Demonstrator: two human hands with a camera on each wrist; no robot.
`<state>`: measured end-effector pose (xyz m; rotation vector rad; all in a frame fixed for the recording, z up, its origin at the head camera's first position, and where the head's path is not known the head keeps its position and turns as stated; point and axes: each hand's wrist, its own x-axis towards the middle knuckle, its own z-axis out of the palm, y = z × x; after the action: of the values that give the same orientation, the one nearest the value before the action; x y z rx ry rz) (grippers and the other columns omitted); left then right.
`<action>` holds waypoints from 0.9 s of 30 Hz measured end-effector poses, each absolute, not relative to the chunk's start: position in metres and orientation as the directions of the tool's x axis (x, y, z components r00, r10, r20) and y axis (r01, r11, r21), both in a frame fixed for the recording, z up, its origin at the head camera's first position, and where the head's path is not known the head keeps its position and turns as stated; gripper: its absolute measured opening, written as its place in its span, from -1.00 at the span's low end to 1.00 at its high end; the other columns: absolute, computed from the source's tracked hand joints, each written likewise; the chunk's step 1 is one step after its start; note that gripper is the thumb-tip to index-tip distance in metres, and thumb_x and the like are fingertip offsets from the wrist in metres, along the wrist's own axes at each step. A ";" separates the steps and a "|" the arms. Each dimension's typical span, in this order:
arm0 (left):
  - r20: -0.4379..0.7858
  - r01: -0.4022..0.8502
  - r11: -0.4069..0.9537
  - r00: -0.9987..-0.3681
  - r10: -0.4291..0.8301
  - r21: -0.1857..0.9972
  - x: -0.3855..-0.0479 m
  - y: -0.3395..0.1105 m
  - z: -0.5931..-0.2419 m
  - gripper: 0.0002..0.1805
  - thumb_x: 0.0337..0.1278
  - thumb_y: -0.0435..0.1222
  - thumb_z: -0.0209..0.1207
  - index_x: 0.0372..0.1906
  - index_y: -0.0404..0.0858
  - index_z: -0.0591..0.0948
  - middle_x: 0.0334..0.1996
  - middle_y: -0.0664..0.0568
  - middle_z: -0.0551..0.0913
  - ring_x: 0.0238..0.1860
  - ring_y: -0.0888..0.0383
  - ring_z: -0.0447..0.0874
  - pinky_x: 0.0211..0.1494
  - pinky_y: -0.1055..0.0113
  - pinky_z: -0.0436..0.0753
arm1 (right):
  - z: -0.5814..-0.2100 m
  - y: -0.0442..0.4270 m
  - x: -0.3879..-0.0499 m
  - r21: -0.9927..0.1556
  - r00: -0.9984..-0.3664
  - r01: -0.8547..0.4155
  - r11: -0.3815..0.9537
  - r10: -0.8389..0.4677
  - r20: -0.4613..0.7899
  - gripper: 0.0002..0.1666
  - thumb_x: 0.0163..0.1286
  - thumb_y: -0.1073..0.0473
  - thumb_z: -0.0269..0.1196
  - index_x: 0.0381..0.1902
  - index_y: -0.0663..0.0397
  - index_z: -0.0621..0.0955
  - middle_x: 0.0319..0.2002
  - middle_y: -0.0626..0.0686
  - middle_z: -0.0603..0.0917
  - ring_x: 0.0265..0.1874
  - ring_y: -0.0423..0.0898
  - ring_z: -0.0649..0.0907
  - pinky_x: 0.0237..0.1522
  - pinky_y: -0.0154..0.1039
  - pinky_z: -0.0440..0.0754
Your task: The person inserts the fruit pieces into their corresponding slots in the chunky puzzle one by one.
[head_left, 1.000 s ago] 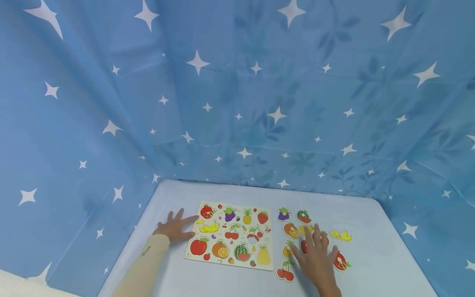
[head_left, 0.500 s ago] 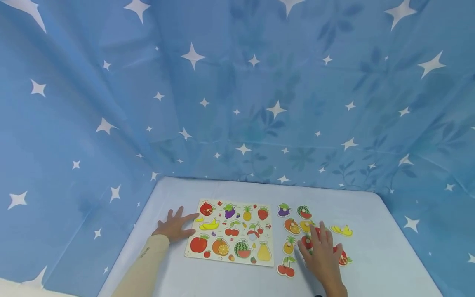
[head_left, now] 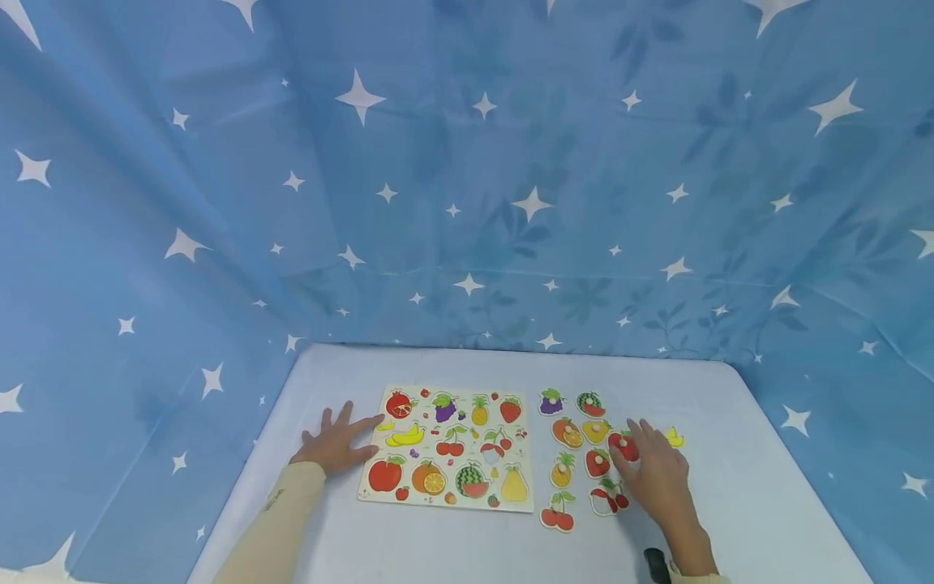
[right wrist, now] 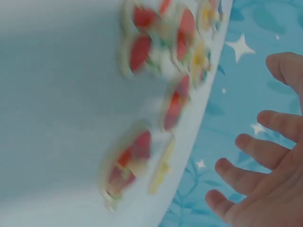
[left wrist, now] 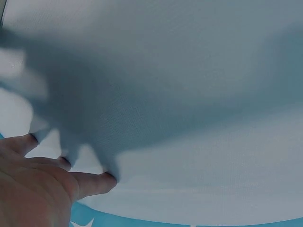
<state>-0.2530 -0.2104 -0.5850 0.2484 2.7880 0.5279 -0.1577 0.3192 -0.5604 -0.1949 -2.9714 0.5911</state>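
Note:
In the head view my left hand [head_left: 336,442] rests with spread fingers at the left edge of a fruit puzzle board [head_left: 467,501]. Its fingers also show low in the left wrist view, above white cloth. My right hand [head_left: 657,474] hovers over loose fruit pieces with its fingers spread, holding nothing. A red apple piece [head_left: 623,445] lies by its fingertips, and a banana piece [head_left: 674,438] shows just past them. The pomegranate piece [right wrist: 130,163] is covered by the hand in the head view but appears, blurred, in the right wrist view.
Left of my right hand lie several knobbed pieces: grapes [head_left: 551,401], watermelon [head_left: 590,404], orange [head_left: 567,432], pear [head_left: 595,431], pineapple [head_left: 563,470] and cherries [head_left: 558,513]. A white cloth [head_left: 438,551] covers the table. Blue star-patterned curtain [head_left: 438,243] hangs behind.
My right hand has moved right across the loose pieces, uncovering several of them and covering the pomegranate piece. My left hand stays at the board's edge. The head view has shifted slightly.

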 end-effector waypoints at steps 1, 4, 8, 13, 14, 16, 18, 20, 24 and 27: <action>-0.247 0.119 0.918 -0.943 0.224 0.378 -0.254 -0.211 -0.586 -0.25 0.36 0.09 0.35 0.60 0.13 0.46 0.67 -0.42 0.02 0.59 -0.64 -0.18 0.34 -0.77 -0.05 | -0.557 0.324 -0.159 -0.390 -0.985 0.095 0.916 0.142 0.093 -0.17 0.46 0.06 0.41 0.48 0.45 0.41 0.46 0.58 0.35 0.46 0.58 0.30 0.36 0.63 0.19; -0.247 0.123 0.917 -0.942 0.229 0.380 -0.255 -0.213 -0.588 -0.25 0.37 0.11 0.34 0.61 0.14 0.45 0.68 -0.41 -0.01 0.60 -0.63 -0.20 0.34 -0.77 -0.08 | -0.549 0.338 -0.165 -0.440 -0.983 0.073 0.895 0.139 0.120 -0.20 0.48 0.10 0.41 0.50 0.43 0.41 0.45 0.56 0.38 0.44 0.58 0.32 0.35 0.60 0.25; -0.255 0.123 0.914 -0.938 0.234 0.387 -0.256 -0.214 -0.589 -0.24 0.37 0.13 0.33 0.61 0.13 0.44 0.68 -0.42 -0.03 0.59 -0.64 -0.23 0.33 -0.78 -0.11 | -0.540 0.357 -0.169 -0.563 -0.985 0.086 0.822 0.153 0.074 -0.23 0.54 0.13 0.37 0.55 0.33 0.39 0.49 0.51 0.36 0.48 0.54 0.30 0.36 0.56 0.29; -0.267 0.117 0.913 -0.935 0.235 0.392 -0.254 -0.214 -0.591 -0.23 0.37 0.13 0.33 0.61 0.12 0.43 0.68 -0.43 -0.03 0.59 -0.64 -0.25 0.33 -0.78 -0.12 | -0.537 0.382 -0.163 -0.632 -0.972 0.212 0.745 0.225 -0.060 -0.25 0.61 0.01 0.30 0.57 0.28 0.40 0.52 0.51 0.32 0.51 0.56 0.24 0.36 0.56 0.28; -0.273 0.115 0.912 -0.933 0.235 0.393 -0.254 -0.214 -0.591 -0.23 0.38 0.13 0.33 0.62 0.12 0.43 0.68 -0.43 -0.04 0.60 -0.64 -0.25 0.33 -0.78 -0.13 | -0.539 0.386 -0.161 -0.635 -0.968 0.234 0.737 0.240 -0.078 -0.26 0.61 0.01 0.30 0.56 0.29 0.41 0.51 0.51 0.33 0.51 0.56 0.23 0.37 0.56 0.28; -0.269 0.120 0.910 -0.932 0.241 0.397 -0.253 -0.214 -0.590 -0.23 0.37 0.13 0.34 0.61 0.11 0.44 0.67 -0.44 -0.03 0.59 -0.65 -0.24 0.31 -0.79 -0.12 | -0.542 0.395 -0.155 -0.639 -0.959 0.269 0.721 0.260 -0.110 -0.29 0.61 0.03 0.30 0.51 0.34 0.45 0.49 0.51 0.36 0.51 0.55 0.24 0.37 0.55 0.29; -0.268 0.125 0.909 -0.932 0.246 0.398 -0.253 -0.214 -0.589 -0.22 0.36 0.13 0.34 0.61 0.10 0.44 0.67 -0.45 -0.03 0.58 -0.66 -0.23 0.31 -0.79 -0.11 | -0.547 0.402 -0.149 -0.632 -0.959 0.273 0.725 0.260 -0.116 -0.34 0.59 0.09 0.32 0.46 0.39 0.49 0.44 0.51 0.44 0.48 0.53 0.30 0.36 0.52 0.35; -0.262 0.132 0.910 -0.932 0.249 0.393 -0.254 -0.214 -0.589 -0.22 0.36 0.15 0.33 0.61 0.09 0.44 0.66 -0.46 -0.02 0.58 -0.67 -0.22 0.30 -0.80 -0.10 | -0.552 0.407 -0.145 -0.618 -0.963 0.261 0.742 0.243 -0.115 -0.40 0.57 0.14 0.33 0.39 0.42 0.54 0.35 0.50 0.54 0.42 0.52 0.38 0.33 0.49 0.41; -0.266 0.132 0.911 -0.931 0.249 0.390 -0.256 -0.215 -0.592 -0.20 0.35 0.18 0.32 0.62 0.09 0.43 0.66 -0.46 -0.03 0.57 -0.68 -0.24 0.30 -0.80 -0.10 | -0.558 0.413 -0.139 -0.615 -0.970 0.243 0.750 0.193 -0.148 -0.48 0.54 0.18 0.35 0.32 0.41 0.61 0.27 0.45 0.63 0.35 0.50 0.46 0.27 0.47 0.48; -0.267 0.130 0.908 -0.931 0.250 0.398 -0.258 -0.216 -0.595 -0.20 0.35 0.18 0.33 0.62 0.09 0.43 0.66 -0.47 -0.04 0.57 -0.69 -0.25 0.29 -0.80 -0.12 | -0.563 0.415 -0.135 -0.642 -0.969 0.246 0.726 0.167 -0.182 -0.52 0.52 0.17 0.36 0.28 0.34 0.66 0.28 0.41 0.64 0.34 0.48 0.47 0.24 0.47 0.50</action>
<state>-0.2578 -0.2156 -0.5951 0.2814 2.7576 0.5446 -0.1353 0.4147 -0.5631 -0.3626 -3.0216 1.1491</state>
